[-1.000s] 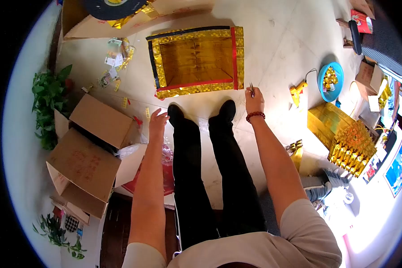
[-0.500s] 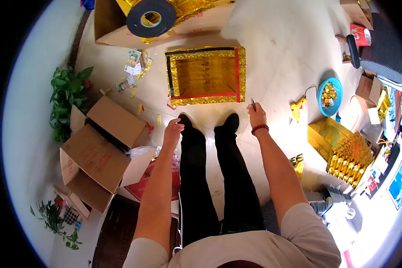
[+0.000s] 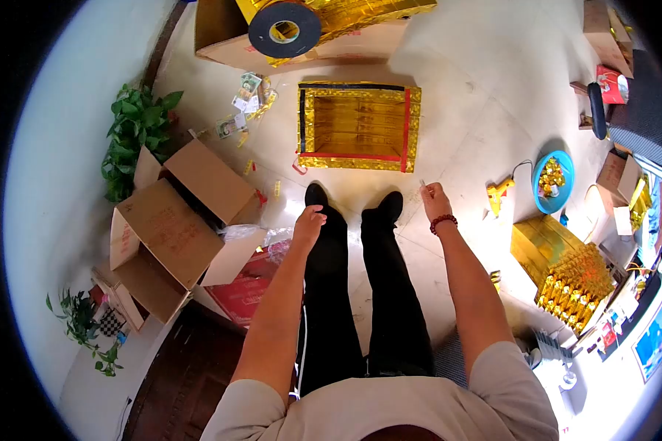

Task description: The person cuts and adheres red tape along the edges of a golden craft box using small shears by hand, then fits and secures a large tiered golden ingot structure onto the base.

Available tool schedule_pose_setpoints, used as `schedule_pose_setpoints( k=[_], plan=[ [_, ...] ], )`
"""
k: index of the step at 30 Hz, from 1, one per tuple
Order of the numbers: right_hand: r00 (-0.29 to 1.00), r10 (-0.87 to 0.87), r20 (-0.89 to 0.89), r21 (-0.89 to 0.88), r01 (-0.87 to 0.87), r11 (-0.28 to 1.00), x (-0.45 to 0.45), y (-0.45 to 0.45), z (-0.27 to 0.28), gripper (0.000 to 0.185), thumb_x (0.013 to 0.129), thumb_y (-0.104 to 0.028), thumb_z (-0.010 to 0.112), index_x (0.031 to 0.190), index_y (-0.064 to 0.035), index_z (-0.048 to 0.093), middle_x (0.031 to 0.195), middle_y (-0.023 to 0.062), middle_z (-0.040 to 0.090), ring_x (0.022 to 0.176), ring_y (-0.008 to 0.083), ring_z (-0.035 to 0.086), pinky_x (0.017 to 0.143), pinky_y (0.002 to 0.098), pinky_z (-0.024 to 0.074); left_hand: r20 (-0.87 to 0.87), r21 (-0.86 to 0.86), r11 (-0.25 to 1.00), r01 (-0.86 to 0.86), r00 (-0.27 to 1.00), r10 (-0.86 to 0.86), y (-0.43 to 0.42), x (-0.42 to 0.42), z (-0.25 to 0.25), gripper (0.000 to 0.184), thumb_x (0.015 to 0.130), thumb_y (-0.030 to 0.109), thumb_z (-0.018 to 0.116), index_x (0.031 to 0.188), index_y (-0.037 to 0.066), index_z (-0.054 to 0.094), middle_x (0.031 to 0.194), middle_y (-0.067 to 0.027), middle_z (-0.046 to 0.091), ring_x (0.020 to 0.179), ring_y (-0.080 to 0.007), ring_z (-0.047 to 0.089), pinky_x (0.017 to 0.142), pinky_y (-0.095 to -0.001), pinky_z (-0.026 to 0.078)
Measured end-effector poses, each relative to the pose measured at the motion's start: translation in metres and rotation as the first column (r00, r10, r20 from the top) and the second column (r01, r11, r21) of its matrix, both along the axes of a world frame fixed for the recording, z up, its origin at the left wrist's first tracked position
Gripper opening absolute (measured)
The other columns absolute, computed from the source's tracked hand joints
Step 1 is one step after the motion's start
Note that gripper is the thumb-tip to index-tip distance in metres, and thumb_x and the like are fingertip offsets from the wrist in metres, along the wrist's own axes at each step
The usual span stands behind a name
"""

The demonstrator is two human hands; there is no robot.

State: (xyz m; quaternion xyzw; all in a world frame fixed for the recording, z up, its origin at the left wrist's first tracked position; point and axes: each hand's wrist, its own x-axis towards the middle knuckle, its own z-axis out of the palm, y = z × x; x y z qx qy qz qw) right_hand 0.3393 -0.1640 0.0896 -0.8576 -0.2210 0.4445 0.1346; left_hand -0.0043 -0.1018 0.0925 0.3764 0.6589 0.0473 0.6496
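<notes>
My left hand point(image 3: 310, 223) hangs over my left shoe, its fingers loosely bent and a little apart, with nothing visible in them. My right hand point(image 3: 437, 201) is closed around a small thin tool point(image 3: 422, 184); only its narrow tip sticks out past the fingers, so its kind is unclear. On the floor ahead of both hands lies a gold foil-covered box point(image 3: 359, 162), its hollow inside facing up. Black and red tape strips run along its rim. Neither hand touches the box.
Cardboard boxes point(image 3: 171, 234) stand at left beside a leafy plant point(image 3: 136, 136). A black tape roll point(image 3: 309, 29) rests at the top. To the right are a yellow glue gun point(image 3: 497, 194), a blue basin point(image 3: 567, 192) of gold pieces and a gold stack point(image 3: 541, 239).
The view has shifted, so the floor items sit further right. My right hand has turned slightly and the tool's dark tip now looks pale. My left hand stays beside the left shoe.
</notes>
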Motion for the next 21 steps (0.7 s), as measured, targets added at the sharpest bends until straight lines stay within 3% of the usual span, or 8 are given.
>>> schedule_pose_setpoints(
  k=[2,21],
  plan=[
    [0.994,0.107,-0.001,-0.038,-0.107,0.994,0.000,-0.003,0.007,0.033,0.086,-0.037,0.054,0.099,-0.0068,0.053,0.091,0.0176,0.064,0.088,0.0341,0.061,0.076,0.0420,0.0473,0.007,0.009,1.000,0.002,1.000,-0.002,-0.012,-0.003,-0.006,0.030,0.086,0.010,0.046,0.114,-0.001,0.051,0.090,-0.0124,0.064,0.082,-0.0183,0.063,0.079,-0.0284,0.049],
    [0.992,0.119,-0.030,0.063,-0.117,0.991,0.024,0.026,0.049,0.035,0.086,-0.037,0.055,0.099,-0.0048,0.052,0.090,0.0168,0.063,0.084,0.0313,0.061,0.075,0.0381,0.0477,0.003,0.045,0.992,-0.116,0.993,0.116,-0.035,0.022,0.059,0.032,0.085,0.011,0.043,0.113,-0.001,0.053,0.090,-0.0124,0.065,0.083,-0.0186,0.063,0.078,-0.0281,0.049]
  ],
)
